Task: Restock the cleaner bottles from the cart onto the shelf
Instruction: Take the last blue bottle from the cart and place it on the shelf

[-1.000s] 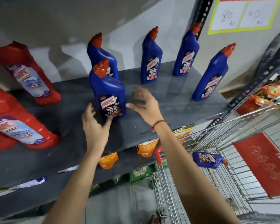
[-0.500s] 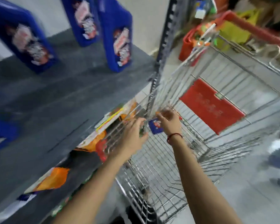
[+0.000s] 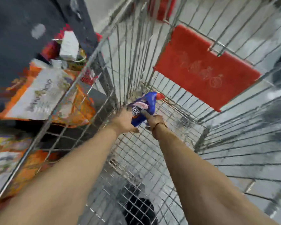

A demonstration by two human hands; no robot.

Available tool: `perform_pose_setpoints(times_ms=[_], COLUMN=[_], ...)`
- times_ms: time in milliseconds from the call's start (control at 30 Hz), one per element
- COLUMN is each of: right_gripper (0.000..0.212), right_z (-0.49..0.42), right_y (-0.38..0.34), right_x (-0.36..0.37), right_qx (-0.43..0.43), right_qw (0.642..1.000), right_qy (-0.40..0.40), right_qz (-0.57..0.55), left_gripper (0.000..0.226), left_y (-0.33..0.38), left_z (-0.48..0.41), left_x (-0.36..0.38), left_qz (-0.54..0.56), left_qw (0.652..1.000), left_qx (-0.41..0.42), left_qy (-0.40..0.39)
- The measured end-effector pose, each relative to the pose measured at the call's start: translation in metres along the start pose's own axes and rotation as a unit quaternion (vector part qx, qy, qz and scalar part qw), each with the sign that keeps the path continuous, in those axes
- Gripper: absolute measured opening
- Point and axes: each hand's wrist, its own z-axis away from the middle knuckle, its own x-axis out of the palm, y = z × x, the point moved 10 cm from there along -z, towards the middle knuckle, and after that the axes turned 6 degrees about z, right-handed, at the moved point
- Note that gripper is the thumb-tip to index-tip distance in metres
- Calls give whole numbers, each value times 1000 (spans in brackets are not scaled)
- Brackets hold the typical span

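A blue cleaner bottle (image 3: 143, 106) with a red cap lies deep in the wire cart (image 3: 136, 46), near its far corner. My left hand (image 3: 122, 120) grips the bottle's lower body from the left. My right hand (image 3: 154, 121), with a thin bracelet on the wrist, closes on it from the right. The cap points away from me toward the red flap. The grey shelf (image 3: 15, 38) shows only as a dark slab at the upper left; the bottles standing on it are out of view.
A red plastic seat flap (image 3: 204, 69) hangs on the cart's far wall. Orange and white packets (image 3: 44, 96) fill the lower shelf left of the cart. The cart's wire walls enclose both forearms. Grey tiled floor shows through the mesh.
My view has swung down from the shelf into the cart. Both hands left the shelved bottle, reached to the cart bottom and took hold of the blue bottle lying there.
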Motion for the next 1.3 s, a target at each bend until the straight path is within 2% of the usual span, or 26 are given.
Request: perform_pose_setpoints(times_ms=[67, 167, 233, 333, 500, 567, 600, 633, 700, 733, 833, 967, 1067, 1200, 1300], right_gripper=[51, 50, 44, 37, 62, 82, 81, 67, 38, 30, 22, 18, 39, 25, 32], right_z=[-3, 0, 0, 12, 35, 51, 62, 68, 93, 108, 153, 221, 277, 350, 402], right_y=[2, 2, 9, 21, 33, 34, 31, 29, 18, 9, -27, -77, -112, -155, -183], right_x=[4, 7, 6, 5, 3, 4, 2, 1, -2, -4, -11, -20, -23, -13, 10], right_qx=[13, 23, 28, 44, 38, 28, 21, 11, -4, -17, -97, -178, -244, -344, -408], right_qw=[998, 991, 988, 987, 992, 997, 998, 998, 996, 995, 985, 965, 947, 907, 870], right_qy=[-7, -12, 1, 6, 11, 10, 9, 6, -7, -18, -52, -108, -143, -193, -242], right_qz=[-57, -131, -153, -151, -118, -76, -65, -68, -84, -99, -135, -161, -151, -148, -137], left_gripper=[68, 83, 90, 95, 101, 110, 113, 113, 108, 104, 91, 66, 66, 55, 55], left_y=[-1, -8, -11, -17, -27, -35, -37, -42, -39, -26, -4, 31, 47, 52, 51], left_z=[-8, -8, -4, 10, 48, 65, 74, 78, 98, 116, 158, 204, 240, 287, 330], left_x=[-3, -2, 4, 20, 39, 42, 41, 44, 31, 12, -26, -72, -112, -168, -206], left_qz=[-20, -77, -66, 22, 157, 201, 234, 255, 260, 270, 339, 424, 438, 428, 433], left_qw=[999, 994, 992, 991, 975, 965, 957, 951, 951, 949, 926, 897, 889, 883, 865], left_qx=[-11, -61, -89, -124, -158, -170, -172, -171, -155, -141, -109, -30, 13, 64, 91], left_qy=[30, 52, 58, 41, 13, 15, 28, 37, 61, 82, 127, 124, 132, 180, 238])
